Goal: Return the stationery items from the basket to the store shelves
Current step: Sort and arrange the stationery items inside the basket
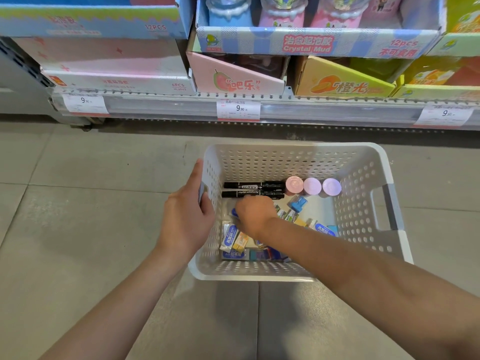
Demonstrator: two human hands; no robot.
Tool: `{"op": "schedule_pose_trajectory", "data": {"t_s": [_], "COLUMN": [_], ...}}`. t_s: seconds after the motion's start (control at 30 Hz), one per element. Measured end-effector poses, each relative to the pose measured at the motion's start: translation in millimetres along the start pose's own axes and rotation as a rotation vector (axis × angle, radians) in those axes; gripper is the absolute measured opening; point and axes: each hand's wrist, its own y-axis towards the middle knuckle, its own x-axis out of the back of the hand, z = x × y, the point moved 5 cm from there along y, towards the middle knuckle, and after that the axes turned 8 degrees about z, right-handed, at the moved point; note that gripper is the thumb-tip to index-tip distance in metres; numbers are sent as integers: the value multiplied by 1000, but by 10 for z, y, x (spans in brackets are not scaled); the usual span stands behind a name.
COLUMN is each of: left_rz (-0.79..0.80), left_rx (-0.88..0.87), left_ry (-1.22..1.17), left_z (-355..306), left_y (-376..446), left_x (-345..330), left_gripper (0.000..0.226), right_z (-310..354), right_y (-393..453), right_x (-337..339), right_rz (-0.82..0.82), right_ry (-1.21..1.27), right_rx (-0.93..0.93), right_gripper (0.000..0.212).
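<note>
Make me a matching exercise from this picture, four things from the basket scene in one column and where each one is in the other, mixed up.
Things:
1. black markers
2. pastel tubs
3. left hand
4. right hand

Places:
A. gripping the basket's left wall
B. down inside the basket, among the small packets
C. in a row of three, right of the markers
D. lying side by side near the basket's far wall, left part

Pairs: 1-D, 2-C, 3-A, 4-B
</note>
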Motion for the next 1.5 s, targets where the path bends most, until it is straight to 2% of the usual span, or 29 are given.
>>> {"op": "schedule_pose_trajectory", "data": {"t_s": [0.2,0.43,0.53,0.73,0.8,0.87,0.97,1.1,1.23,1.33,1.5], "left_rz": [-1,13,19,12,10,4,-4,-20,-30,-39,-50], "left_rx": [6,21,23,19,17,19,14,15,1,6,3], "left_ry": [-9,-48,-58,-66,-63,-55,-37,-35,15,62,71], "left_z": [-5,1,0,0,-1,3,-23,-61,-61,-53,-21], "left_y": [9,8,5,10,9,8,-3,-9,-24,-15,-3], "left_x": [7,1,4,-2,-3,6,19,27,38,33,20], "left_gripper": [62,62,62,62,62,62,61,60,59,59,60], "right_z": [2,-6,-51,-59,-48,-95,-276,-528,-375,-18,283], "right_y": [198,242,263,267,214,184,105,-114,-245,-203,-131], "right_x": [36,48,28,-6,43,51,75,116,65,-49,-100], "right_rz": [-112,-153,-188,-220,-250,-212,-91,119,88,61,42], "right_ry": [-74,-143,-83,-53,-82,-43,80,297,346,262,-15], "right_rx": [46,67,84,151,177,195,253,295,333,426,520], "right_gripper": [20,15,31,35,29,12,32,27,32,43,39]}}
